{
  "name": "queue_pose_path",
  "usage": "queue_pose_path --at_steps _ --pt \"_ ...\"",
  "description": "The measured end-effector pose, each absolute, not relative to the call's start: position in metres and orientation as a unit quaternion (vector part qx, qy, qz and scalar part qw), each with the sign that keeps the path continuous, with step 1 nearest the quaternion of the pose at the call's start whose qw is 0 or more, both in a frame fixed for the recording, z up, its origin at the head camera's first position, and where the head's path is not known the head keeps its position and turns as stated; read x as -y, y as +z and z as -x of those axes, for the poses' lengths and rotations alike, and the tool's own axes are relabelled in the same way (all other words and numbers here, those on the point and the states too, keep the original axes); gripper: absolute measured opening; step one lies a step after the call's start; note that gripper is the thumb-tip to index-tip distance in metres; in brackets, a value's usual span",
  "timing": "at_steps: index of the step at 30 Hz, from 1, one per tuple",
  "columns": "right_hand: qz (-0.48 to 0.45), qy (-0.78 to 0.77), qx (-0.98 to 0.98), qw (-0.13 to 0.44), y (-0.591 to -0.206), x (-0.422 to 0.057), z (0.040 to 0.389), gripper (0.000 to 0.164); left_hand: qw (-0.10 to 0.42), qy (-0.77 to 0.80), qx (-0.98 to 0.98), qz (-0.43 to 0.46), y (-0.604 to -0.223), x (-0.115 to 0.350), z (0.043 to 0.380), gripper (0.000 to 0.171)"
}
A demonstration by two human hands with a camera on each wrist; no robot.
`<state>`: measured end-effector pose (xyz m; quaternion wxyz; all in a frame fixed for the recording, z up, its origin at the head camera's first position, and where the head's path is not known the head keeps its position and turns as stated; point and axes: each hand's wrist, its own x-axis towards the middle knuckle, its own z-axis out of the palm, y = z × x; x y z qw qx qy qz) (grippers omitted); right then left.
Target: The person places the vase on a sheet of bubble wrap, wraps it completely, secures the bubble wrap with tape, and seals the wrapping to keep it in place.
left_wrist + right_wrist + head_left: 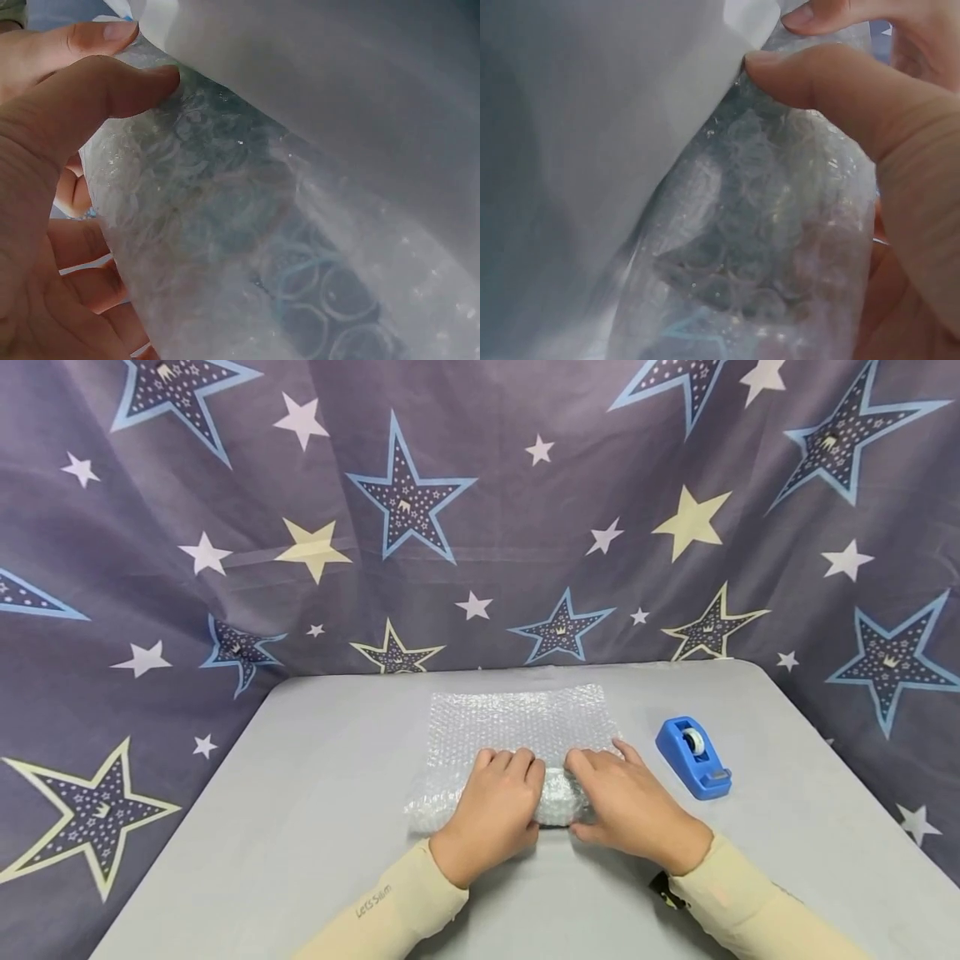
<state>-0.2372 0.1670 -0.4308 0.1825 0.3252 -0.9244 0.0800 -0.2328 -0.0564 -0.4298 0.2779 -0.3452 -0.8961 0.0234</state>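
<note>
A sheet of clear bubble wrap (517, 722) lies on the table, its near part rolled into a thick bundle (557, 797). Over the left side of that roll, my left hand (498, 802) curls its fingers, thumb at the near edge. My right hand (626, 797) grips the right side the same way. Through the layers in the left wrist view, a greenish item (232, 217) shows faintly; its kind is hidden by the wrap. In the right wrist view my thumb (810, 75) presses the wrap close to the tabletop.
A blue tape dispenser (693, 758) with a roll of tape stands to the right of the bubble wrap. The grey-covered table (300, 777) ends at a star-patterned curtain (480, 527) behind and at both sides.
</note>
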Motion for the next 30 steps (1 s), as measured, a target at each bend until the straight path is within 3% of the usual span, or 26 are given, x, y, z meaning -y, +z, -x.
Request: queue_pose_path --at_steps 13,21,30 --pt "-0.323 0.035 0.917 0.232 -0.4258 -0.1642 0.2348 0.079 0.27 -0.002 0.902 0.336 -0.429 0.0554 0.2377 0.06" --pt "-0.324 0.02 0.916 0.236 -0.4273 -0.1627 0.2339 0.08 0.271 -0.011 0.9 0.34 -0.4295 0.0558 0.2385 0.054" --pt "-0.322 0.019 0.917 0.234 -0.429 -0.1617 0.2341 0.083 0.281 -0.003 0.896 0.342 -0.4324 0.0575 0.2391 0.06"
